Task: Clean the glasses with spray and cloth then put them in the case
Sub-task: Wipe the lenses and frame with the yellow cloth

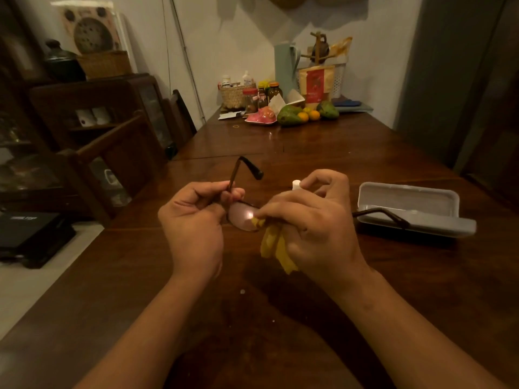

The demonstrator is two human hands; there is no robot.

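Note:
My left hand [193, 223] grips the dark-framed glasses [242, 217] at the left hinge, above the table. One temple arm sticks up and away, the other reaches right over the case. My right hand [314, 220] pinches a yellow cloth [276, 245] against the left lens; the cloth's tail hangs below. A small white spray bottle [296, 184] shows just behind my right fingers, mostly hidden. The grey glasses case [407, 206] lies open on the table to the right.
The dark wooden table [280, 304] runs away from me. At its far end stand a woven basket [234, 95], jars, mangoes and oranges [306, 115] and a pale jug. A wooden chair [118, 164] and a dark cabinet are to the left.

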